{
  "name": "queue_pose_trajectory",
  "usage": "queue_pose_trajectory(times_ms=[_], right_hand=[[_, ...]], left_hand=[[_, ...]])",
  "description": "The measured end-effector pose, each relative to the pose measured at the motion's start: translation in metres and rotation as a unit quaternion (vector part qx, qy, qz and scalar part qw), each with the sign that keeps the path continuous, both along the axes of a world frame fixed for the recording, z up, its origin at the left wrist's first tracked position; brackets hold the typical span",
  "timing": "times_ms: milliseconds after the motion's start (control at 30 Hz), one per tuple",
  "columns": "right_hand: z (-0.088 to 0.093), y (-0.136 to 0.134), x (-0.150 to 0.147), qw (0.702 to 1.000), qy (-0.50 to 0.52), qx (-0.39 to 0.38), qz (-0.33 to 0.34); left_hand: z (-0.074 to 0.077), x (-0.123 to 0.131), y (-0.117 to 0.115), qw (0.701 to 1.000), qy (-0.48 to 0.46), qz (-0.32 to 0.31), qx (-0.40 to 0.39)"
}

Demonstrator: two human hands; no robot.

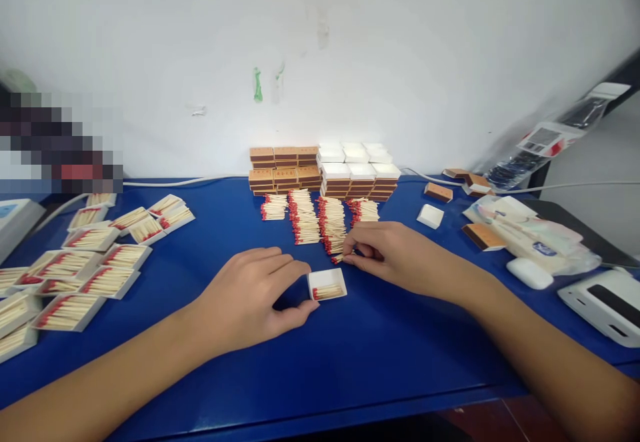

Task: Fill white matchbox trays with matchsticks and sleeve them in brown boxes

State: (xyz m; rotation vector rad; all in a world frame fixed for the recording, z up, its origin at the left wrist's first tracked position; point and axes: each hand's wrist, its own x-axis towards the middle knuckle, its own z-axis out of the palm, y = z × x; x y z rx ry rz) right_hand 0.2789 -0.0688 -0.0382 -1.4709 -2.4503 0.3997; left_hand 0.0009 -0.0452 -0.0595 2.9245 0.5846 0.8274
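A small white matchbox tray (342, 275) lies on the blue table in front of me, with a few red-tipped matches (327, 291) along its near side. My left hand (255, 299) holds the tray's left end between thumb and fingers. Beyond the tray, my right hand (380, 252) has its fingertips pinched on matches (338, 259) at the near end of a long match pile (332, 225). Another long match pile (303, 219) lies to its left. Shorter match piles lie at the outer sides, one at left (275, 207) and one at right (366, 211).
Stacked brown matchboxes (285, 177) and white trays (356, 153) stand against the wall. Several filled trays (73, 311) spread over the left. To the right are an upturned tray (430, 216), loose matchboxes (483, 237), a plastic packet (540, 235), a bottle (550, 139) and a white device (605, 305).
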Motion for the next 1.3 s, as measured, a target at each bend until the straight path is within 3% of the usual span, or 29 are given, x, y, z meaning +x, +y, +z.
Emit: queue_pose_trajectory(times_ms=[200,600,800,1000,1300], right_hand=[[0.004,0.000,0.000,1.000,0.000,-0.028,0.004],[0.006,-0.014,-0.013,0.996,0.087,-0.001,0.029],[0.005,-0.019,-0.020,0.996,0.069,0.005,0.057],[0.008,-0.010,-0.003,0.998,0.038,0.039,0.025],[0.006,-0.003,-0.002,1.000,-0.001,-0.020,0.022]], left_hand=[[0.000,-0.001,-0.001,1.000,0.000,-0.001,0.000],[0.002,0.001,0.001,0.999,-0.011,0.036,0.005],[0.001,0.001,0.000,0.999,-0.014,0.044,0.010],[0.001,0.000,0.000,1.000,-0.004,0.027,-0.004],[0.000,0.000,-0.001,1.000,0.006,-0.005,-0.021]])
